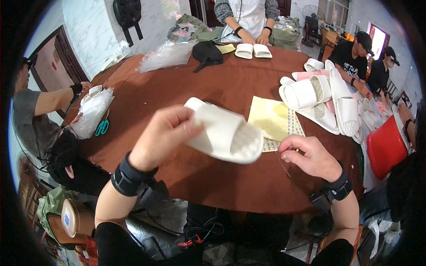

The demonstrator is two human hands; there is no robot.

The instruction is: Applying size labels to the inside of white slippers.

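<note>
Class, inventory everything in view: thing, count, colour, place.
Held slipper: one, white, above table
Slipper pair: two, white, far edge
Slipper pile: several, white and pink, right
Sheets: at least two, yellow and white, right of centre
Plastic bags: at least two, clear, left and far side
Scissors: one, teal handles, left
Cap: one, black, table's far side
Cloth: one, brown, table
People: at least four, mixed clothing, around table
Fan: one, grey, background
Wristbands: two, black, wearer's wrists
Left hand: one, bare, holding slipper
Right hand: one, bare, pinching something thin

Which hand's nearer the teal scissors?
Left. The left hand, holding a white slipper, is to the right of the teal scissors. The right hand is much farther right, by the yellow sheets.
</note>
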